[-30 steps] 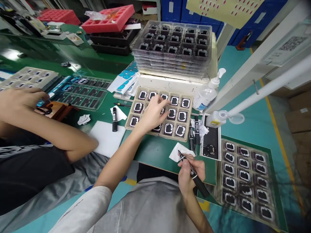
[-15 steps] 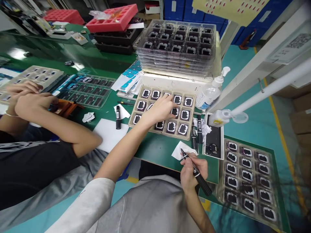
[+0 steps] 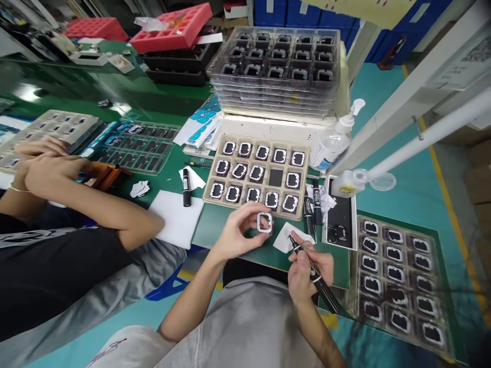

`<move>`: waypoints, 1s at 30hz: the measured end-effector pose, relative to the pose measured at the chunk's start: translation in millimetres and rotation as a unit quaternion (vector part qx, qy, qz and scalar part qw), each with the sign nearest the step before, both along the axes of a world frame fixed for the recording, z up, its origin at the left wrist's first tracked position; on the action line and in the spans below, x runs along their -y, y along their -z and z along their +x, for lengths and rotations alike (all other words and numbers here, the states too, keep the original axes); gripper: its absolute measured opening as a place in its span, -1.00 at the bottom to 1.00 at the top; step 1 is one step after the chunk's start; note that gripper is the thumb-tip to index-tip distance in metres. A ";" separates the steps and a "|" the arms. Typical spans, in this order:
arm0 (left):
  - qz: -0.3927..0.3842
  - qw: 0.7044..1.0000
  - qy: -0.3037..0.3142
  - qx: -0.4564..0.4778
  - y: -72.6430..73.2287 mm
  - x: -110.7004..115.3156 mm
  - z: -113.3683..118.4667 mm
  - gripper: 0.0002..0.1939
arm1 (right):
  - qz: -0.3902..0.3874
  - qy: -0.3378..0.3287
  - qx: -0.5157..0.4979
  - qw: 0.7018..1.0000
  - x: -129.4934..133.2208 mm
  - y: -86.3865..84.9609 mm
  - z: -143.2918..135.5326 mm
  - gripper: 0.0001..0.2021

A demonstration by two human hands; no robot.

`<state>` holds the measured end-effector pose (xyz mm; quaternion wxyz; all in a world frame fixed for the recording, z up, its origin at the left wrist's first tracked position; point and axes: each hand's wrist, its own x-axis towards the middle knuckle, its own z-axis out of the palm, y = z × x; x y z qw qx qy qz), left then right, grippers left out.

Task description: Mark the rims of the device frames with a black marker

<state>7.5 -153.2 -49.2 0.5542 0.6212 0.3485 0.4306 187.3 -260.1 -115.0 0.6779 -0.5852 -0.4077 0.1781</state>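
Between the thumb and fingers of my left hand (image 3: 241,232) is a small squarish frame (image 3: 270,229) with a white rim and an open middle, held above the front edge of the bench. My right hand (image 3: 309,268) grips a black marker pen (image 3: 322,289), its uncapped tip pointing up and left over a piece of white tissue (image 3: 286,240). Beyond my hands lies a beige compartment tray (image 3: 209,176) of similar white-rimmed frames. One pocket (image 3: 275,178) in its middle row holds no frame and shows a dark bottom.
A second filled tray (image 3: 416,286) lies at right, beside a white box (image 3: 343,239) with dark parts. More markers (image 3: 316,202) and a pump bottle (image 3: 335,140) stand near it. Stacked clear trays (image 3: 276,94) rise behind. At left, a co-worker's forearm (image 3: 95,204) rests near white paper (image 3: 176,217).
My left hand has come back from the beige tray towards me, lifting a frame out of its middle row. My right hand still holds the marker in nearly the same place.
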 end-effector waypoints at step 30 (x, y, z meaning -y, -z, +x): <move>0.020 0.982 0.019 -0.188 27.8 36.1 21.6 -0.63 | -0.051 -0.006 0.103 0.993 -1.3 -17.6 -1.4 -0.91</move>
